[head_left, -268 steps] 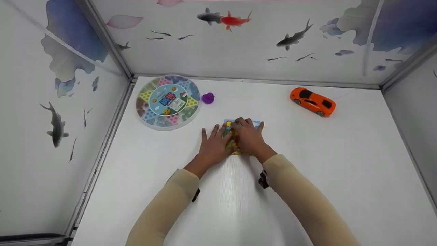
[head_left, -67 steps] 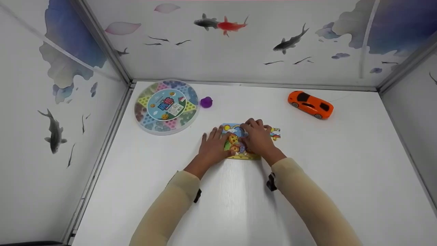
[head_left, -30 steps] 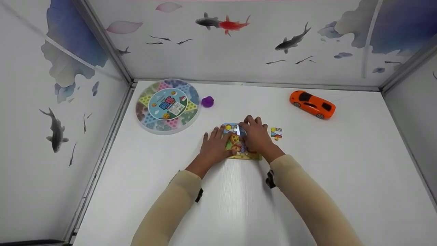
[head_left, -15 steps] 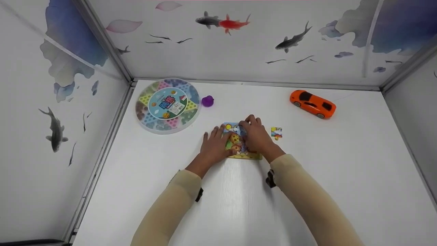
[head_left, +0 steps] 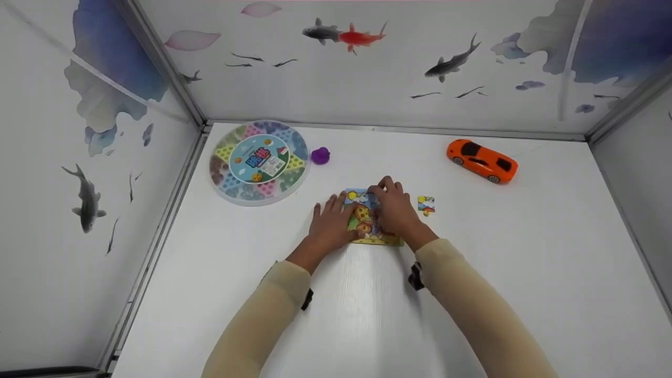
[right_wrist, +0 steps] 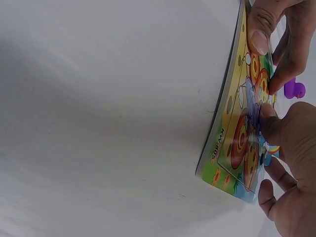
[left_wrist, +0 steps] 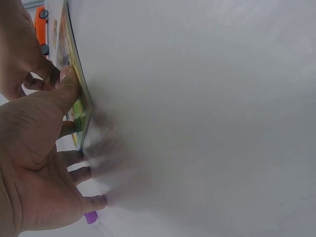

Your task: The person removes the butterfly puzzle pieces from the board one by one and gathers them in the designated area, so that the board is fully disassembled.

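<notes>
A jigsaw puzzle board (head_left: 379,240) with a cartoon picture lies on the white table, mostly covered by both hands. My left hand (head_left: 332,224) rests over its left side, fingers spread and the thumb on the board near the front corner. Bent over the upper middle of the board, my right hand (head_left: 396,209) has its thumb on the picture; in the right wrist view it pinches a blue puzzle piece with a rainbow (right_wrist: 270,152) between thumb and fingers, largely hidden. Right of the board lies a loose puzzle piece (head_left: 426,203), apart from it.
A round Chinese checkers box (head_left: 260,163) stands at the back left. Beside it sits a purple rubber duck (head_left: 320,155). An orange toy car (head_left: 482,161) is at the back right. Walls with painted fish (head_left: 449,64) enclose the table (head_left: 525,262).
The loose piece, unseen at first and later partly behind my right hand, now shows fully. A bright glint at my right fingertips has faded. My left hand has stayed on the board.
</notes>
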A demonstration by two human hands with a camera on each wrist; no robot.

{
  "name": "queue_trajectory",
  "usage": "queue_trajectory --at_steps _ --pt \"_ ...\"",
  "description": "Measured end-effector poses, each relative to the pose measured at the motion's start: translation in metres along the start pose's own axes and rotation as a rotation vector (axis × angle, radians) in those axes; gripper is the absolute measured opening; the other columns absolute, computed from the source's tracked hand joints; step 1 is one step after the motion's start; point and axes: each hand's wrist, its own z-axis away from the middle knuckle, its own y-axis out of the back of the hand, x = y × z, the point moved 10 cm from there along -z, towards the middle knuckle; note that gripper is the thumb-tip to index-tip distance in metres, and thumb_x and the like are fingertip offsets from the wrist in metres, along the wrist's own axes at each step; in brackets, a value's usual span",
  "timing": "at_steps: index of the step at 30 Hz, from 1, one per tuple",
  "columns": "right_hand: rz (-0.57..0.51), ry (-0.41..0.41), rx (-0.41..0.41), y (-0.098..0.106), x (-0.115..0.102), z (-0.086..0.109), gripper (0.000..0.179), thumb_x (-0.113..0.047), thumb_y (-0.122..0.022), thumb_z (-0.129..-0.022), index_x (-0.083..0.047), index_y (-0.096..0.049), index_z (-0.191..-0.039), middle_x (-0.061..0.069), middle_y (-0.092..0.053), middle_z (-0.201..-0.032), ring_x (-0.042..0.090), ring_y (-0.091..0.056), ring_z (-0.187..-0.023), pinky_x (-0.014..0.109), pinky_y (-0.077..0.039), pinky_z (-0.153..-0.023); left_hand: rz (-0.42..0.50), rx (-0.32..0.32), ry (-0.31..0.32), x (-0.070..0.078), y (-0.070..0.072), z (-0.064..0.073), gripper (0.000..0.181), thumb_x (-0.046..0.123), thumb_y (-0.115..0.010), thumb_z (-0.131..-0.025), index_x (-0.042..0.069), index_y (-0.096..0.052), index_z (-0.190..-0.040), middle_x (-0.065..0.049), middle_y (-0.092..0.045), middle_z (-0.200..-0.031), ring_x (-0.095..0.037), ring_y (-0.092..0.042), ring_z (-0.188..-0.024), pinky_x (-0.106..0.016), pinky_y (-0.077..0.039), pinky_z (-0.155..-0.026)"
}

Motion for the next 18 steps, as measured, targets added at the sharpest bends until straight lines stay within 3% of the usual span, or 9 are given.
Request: queue_trajectory --at_steps 18 --pt "0.039 0.014 0.003 -0.0012 -0.0009 0.0003 0.045 -0.014 -0.072 -0.108 -0.011 -0.064 -0.152 0.015 -0.051 -0.145 0.037 -0.049 -0.129 0.062 -0.05 -0.107 0.024 -0.016 0.001 0.0002 -0.0008 0.0003 0.082 0.059 -0.069 -0.106 0.025 -0.038 -0.174 -0.01 -0.015 -0.188 -0.034 -0.014 -0.175 -0.067 -0.017 -0.138"
